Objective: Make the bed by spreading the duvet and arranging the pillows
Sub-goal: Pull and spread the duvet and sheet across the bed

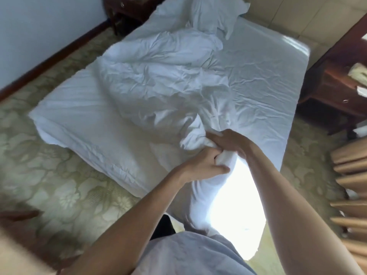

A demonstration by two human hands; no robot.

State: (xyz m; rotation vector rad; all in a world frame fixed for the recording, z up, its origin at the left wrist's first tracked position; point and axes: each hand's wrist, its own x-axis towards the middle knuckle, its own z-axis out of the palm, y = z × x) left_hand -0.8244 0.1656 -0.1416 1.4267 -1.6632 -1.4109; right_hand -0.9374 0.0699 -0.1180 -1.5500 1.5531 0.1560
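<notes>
At the foot of the bed (258,80), both my hands are bunched into the same gathered end of the white duvet (158,76). My left hand (204,165) is curled into a fist around a twist of the fabric, knuckles toward the bed's far end, and my right hand (230,141) is clamped on the cloth just beyond it, the two hands touching. From my grip the duvet runs up the bed in a crumpled heap that covers mostly the bed's left half, leaving the wrinkled sheet bare on the right half. Below my hands a bright white fold of it hangs down off the foot of the bed toward my body. A white pillow (216,14) lies rumpled at the head of the bed, touching the duvet's far edge. Dark wooden nightstands stand at either side of the bed's head, one on the right (335,86) and one on the left (127,12), and patterned green carpet (59,175) surrounds the bed.
</notes>
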